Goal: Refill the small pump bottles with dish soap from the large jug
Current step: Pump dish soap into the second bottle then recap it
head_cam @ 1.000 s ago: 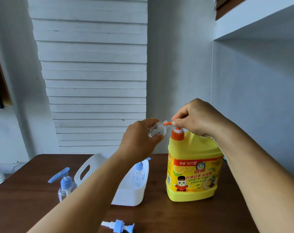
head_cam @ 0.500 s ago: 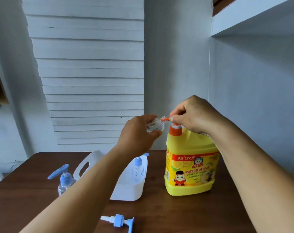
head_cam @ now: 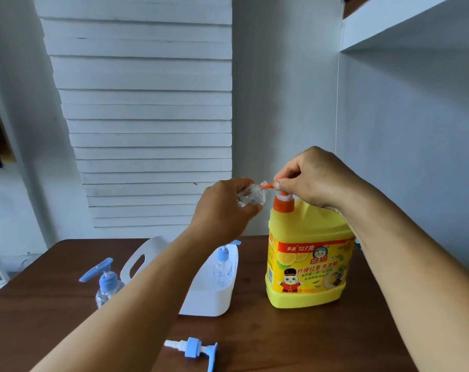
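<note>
A large yellow jug [head_cam: 306, 261] with an orange pump stands upright on the brown table [head_cam: 40, 331]. My right hand [head_cam: 311, 175] rests on top of the orange pump head [head_cam: 267, 185], fingers closed over it. My left hand [head_cam: 222, 210] holds a small clear bottle [head_cam: 251, 196] tilted, with its mouth at the pump's orange nozzle. A blue pump cap [head_cam: 194, 347] lies loose on the table near the front edge.
A white basket [head_cam: 209, 299] with a handle slot sits left of the jug and holds a small bottle with a blue pump [head_cam: 224, 264]. Another small blue-pump bottle [head_cam: 105, 283] stands on the table further left. A wall is close behind.
Both hands stay at the jug's pump with the small bottle at the nozzle. The view has tilted slightly downward, showing more of the table front.
</note>
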Demonstrator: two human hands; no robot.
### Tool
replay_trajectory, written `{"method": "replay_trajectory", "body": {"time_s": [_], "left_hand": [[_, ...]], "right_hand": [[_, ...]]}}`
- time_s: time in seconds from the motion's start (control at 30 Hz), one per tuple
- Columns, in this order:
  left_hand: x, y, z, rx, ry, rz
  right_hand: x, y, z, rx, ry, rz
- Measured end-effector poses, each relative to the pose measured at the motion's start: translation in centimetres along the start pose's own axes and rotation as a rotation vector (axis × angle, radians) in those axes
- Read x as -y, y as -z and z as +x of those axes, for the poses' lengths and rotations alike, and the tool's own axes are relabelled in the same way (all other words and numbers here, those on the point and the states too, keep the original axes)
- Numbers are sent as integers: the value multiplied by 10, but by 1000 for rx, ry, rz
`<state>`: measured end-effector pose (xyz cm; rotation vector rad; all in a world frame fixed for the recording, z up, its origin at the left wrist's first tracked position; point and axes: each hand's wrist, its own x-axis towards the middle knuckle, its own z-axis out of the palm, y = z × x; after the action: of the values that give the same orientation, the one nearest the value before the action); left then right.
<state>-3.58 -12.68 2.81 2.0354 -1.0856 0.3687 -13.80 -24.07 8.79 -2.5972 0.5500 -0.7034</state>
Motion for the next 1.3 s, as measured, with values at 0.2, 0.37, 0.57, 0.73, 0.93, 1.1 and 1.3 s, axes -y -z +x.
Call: {"method": "replay_trajectory", "body": {"time_s": [0.2,0.37,0.57,0.73,0.93,1.1,1.3], "left_hand": [[-5,3,1,0,3,-14],[-7,7,4,-10,-19,1],[-3,3,-1,18,4,17],[-6,7,2,12,4,0],[-4,5,4,-2,-1,18],[0,1,0,8,7,4],[-4,4,5,-11,15,-23]], "right_hand": [[6,12,2,25,0,-33],[5,12,3,-1,13,-24],[0,1,0,1,-10,-22],[6,14,2,15,0,-30],[2,5,1,8,10,-38],[0,1,2,29,-10,-40],[7,13,10,17,-8,-55]]}}
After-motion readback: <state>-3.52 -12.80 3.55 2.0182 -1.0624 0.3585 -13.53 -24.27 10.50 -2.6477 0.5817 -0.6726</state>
